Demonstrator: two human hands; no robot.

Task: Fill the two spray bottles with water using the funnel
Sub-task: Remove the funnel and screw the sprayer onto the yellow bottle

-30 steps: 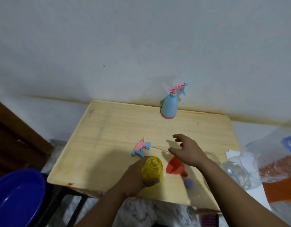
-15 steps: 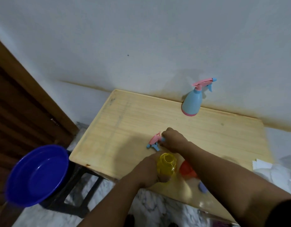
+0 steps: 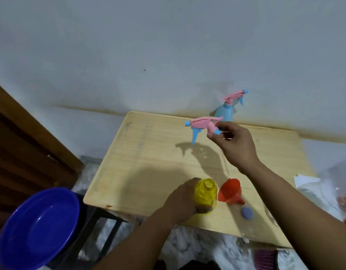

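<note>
My left hand point(image 3: 184, 201) grips the yellow spray bottle point(image 3: 205, 193), which stands upright and uncapped near the front edge of the wooden table point(image 3: 148, 152). My right hand point(image 3: 234, 145) pinches the pink and blue spray head point(image 3: 202, 125) by its collar and holds it in the air above the table's middle. An orange funnel point(image 3: 229, 191) lies on its side just right of the yellow bottle. The blue spray bottle point(image 3: 224, 113), with its pink spray head on, stands at the table's back edge against the wall.
A blue basin point(image 3: 37, 227) sits low at the left, beside the table. A small blue-grey cap point(image 3: 246, 213) lies near the funnel. Clear plastic bags and white paper point(image 3: 306, 181) sit at the right. A brown wooden door point(image 3: 22, 145) stands at the left.
My right hand reached over to the spray head lying on the table, took hold of it and lifted it up and back. My left hand has kept its grip on the yellow bottle.
</note>
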